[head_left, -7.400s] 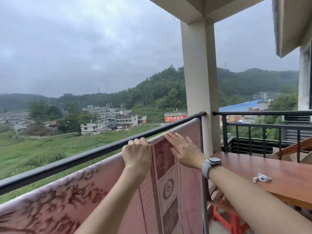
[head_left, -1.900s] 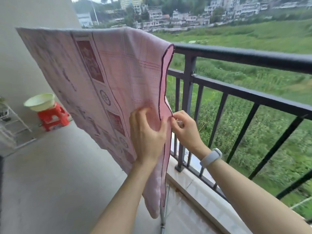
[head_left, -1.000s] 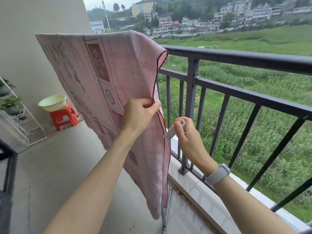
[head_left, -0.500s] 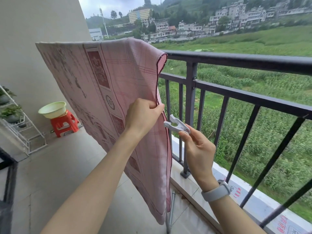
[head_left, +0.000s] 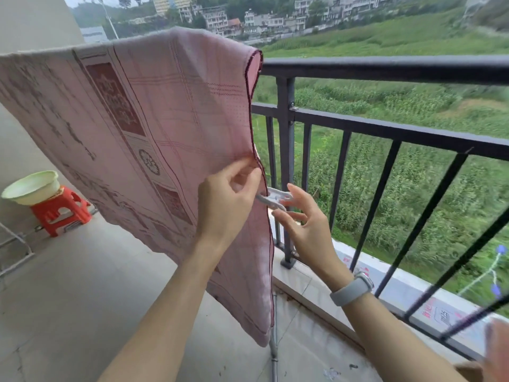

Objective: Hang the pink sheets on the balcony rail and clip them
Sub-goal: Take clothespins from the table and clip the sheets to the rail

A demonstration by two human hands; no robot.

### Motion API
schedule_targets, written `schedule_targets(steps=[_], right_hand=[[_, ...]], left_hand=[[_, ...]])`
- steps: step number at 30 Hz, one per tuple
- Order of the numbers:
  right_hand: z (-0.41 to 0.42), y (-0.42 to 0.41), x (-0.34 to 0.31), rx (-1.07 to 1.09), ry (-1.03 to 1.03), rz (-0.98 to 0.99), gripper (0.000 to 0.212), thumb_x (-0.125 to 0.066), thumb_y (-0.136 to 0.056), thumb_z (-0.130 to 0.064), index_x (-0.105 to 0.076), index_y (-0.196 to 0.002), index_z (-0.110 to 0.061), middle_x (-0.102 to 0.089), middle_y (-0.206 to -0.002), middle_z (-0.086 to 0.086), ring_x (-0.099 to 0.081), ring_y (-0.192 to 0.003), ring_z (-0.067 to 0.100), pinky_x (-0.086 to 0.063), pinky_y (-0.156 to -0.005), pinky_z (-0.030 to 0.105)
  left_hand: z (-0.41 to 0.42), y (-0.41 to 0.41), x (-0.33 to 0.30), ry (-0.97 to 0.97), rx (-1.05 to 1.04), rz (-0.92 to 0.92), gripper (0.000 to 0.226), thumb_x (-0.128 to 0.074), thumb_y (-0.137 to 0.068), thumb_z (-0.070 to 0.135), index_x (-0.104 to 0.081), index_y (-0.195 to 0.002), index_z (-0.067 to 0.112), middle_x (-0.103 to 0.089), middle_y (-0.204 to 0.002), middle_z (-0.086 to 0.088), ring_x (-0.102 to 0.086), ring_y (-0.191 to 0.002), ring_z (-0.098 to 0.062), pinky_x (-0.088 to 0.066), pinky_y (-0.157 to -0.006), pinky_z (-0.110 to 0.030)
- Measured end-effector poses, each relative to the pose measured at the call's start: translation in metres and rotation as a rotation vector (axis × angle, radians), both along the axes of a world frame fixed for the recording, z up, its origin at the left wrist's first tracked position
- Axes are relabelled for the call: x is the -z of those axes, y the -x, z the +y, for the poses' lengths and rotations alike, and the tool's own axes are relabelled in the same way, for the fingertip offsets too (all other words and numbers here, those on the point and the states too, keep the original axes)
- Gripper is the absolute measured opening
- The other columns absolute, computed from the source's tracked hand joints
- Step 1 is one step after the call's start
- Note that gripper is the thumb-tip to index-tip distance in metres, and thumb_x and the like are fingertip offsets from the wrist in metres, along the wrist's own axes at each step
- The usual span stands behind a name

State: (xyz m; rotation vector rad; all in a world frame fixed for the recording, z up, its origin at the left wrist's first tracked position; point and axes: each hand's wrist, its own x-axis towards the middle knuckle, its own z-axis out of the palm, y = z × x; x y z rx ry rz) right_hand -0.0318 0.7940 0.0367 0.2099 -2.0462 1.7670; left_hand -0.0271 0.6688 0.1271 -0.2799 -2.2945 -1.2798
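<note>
Clip, one white plastic peg, now sits on the dark-trimmed edge of the pink sheet; half a second ago it was off the cloth, held up in the right hand. That hand now has its fingers spread and mostly straight, thumb and forefinger tips either side of the clip's tail. Motion blur there, so contact looks likely but I cannot tell for sure. Left hand has slid lower down the hem since the earlier frame and pinches the sheet edge with curled fingers just above the clip. Camera has dipped slightly too; more floor, less sky.

Sheet location: draped over the top bar of the balcony rail, hanging down on the inside, right edge free beside a rail post.

Counts: one sheet in view, one clip, two hands, one grey watch on the right wrist. One pale green basin resting on one red stool, well apart at far left by the wall. Part of one wire rack at left edge.
</note>
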Motion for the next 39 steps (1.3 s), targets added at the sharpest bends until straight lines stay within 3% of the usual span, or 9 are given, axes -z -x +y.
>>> schedule_targets(steps=[4,9,14,20,23,29,32,35,39], right_hand=[[0.004,-0.009,0.014,0.028,-0.09,-0.039,0.055,-0.057,-0.082,-0.041,-0.032,-0.131,-0.032,-0.049,-0.125,-0.018,-0.046,-0.116,-0.004,-0.038,-0.097,0.014],[0.013,-0.045,0.07,0.312,-0.227,-0.225,0.047,-0.043,-0.087,-0.03,-0.044,-0.131,-0.013,-0.048,-0.129,-0.003,-0.042,-0.122,0.009,-0.036,-0.104,0.032],[0.029,-0.151,0.154,0.573,-0.299,-0.589,0.057,-0.034,-0.082,-0.042,-0.048,-0.127,-0.008,-0.051,-0.13,0.006,-0.043,-0.124,0.02,-0.025,-0.104,0.02],[0.054,-0.319,0.208,1.006,-0.334,-0.942,0.037,-0.043,-0.083,-0.014,-0.055,-0.118,-0.006,-0.058,-0.118,0.011,-0.049,-0.113,0.029,-0.035,-0.098,0.033],[0.074,-0.385,0.222,1.129,-0.511,-1.12,0.038,-0.051,-0.075,-0.004,-0.059,-0.112,-0.006,-0.061,-0.109,0.013,-0.054,-0.104,0.034,-0.044,-0.088,0.043],[0.123,-0.459,0.243,0.824,-0.758,-1.457,0.052,-0.074,-0.068,-0.017,-0.058,-0.117,-0.015,-0.056,-0.123,0.007,-0.048,-0.119,0.027,-0.042,-0.089,0.049],[0.145,-0.471,0.253,0.632,-0.963,-1.399,0.043,-0.085,-0.05,-0.019,-0.069,-0.09,-0.02,-0.067,-0.098,0.003,-0.061,-0.099,0.024,-0.041,-0.082,0.042],[0.162,-0.47,0.255,0.585,-1.04,-1.251,0.026,-0.083,-0.052,-0.018,-0.066,-0.072,-0.02,-0.064,-0.079,-0.004,-0.063,-0.086,0.021,-0.028,-0.074,0.033],[0.169,-0.446,0.243,0.505,-0.82,-1.133,0.02,-0.073,-0.071,-0.018,-0.062,-0.085,-0.009,-0.066,-0.086,0.006,-0.063,-0.088,0.028,-0.039,-0.077,0.035]], left_hand=[[-0.009,-0.012,0.065,0.028,0.029,0.148,0.029,-0.051,-0.086,0.025,-0.063,-0.111,0.014,-0.062,-0.101,0.008,-0.056,-0.092,-0.005,-0.04,-0.083,-0.009],[-0.007,-0.019,0.162,0.345,0.243,0.019,0.041,-0.046,-0.081,0.028,-0.055,-0.117,0.011,-0.06,-0.115,-0.008,-0.049,-0.108,-0.018,-0.033,-0.093,-0.027],[0.027,-0.044,0.227,0.649,0.601,-0.139,0.051,-0.047,-0.077,0.036,-0.052,-0.123,0.014,-0.056,-0.123,-0.009,-0.052,-0.111,-0.028,-0.043,-0.089,-0.042],[0.101,-0.138,0.279,0.94,1.051,-0.28,0.054,-0.051,-0.086,0.034,-0.037,-0.136,0.017,-0.035,-0.144,-0.009,-0.03,-0.132,-0.029,-0.028,-0.104,-0.044],[0.135,-0.205,0.297,0.926,1.281,-0.294,0.054,-0.051,-0.087,0.03,-0.038,-0.136,0.014,-0.035,-0.143,-0.015,-0.031,-0.133,-0.033,-0.027,-0.104,-0.047],[0.178,-0.285,0.339,1.2,1.474,-0.332,0.06,-0.04,-0.093,0.031,-0.01,-0.145,0.023,-0.001,-0.155,-0.005,0.0,-0.142,-0.024,-0.016,-0.111,-0.047],[0.185,-0.296,0.352,1.363,1.508,-0.401,0.061,-0.037,-0.094,0.03,-0.005,-0.145,0.022,0.009,-0.155,-0.005,0.007,-0.142,-0.025,-0.015,-0.112,-0.049],[0.188,-0.29,0.352,1.465,1.534,-0.412,0.06,-0.036,-0.095,0.031,-0.005,-0.145,0.023,0.013,-0.154,-0.003,0.01,-0.141,-0.025,-0.014,-0.113,-0.049],[0.183,-0.27,0.342,1.382,1.431,-0.434,0.058,-0.037,-0.095,0.03,-0.009,-0.145,0.022,0.004,-0.155,-0.006,0.006,-0.142,-0.028,-0.011,-0.113,-0.047]])
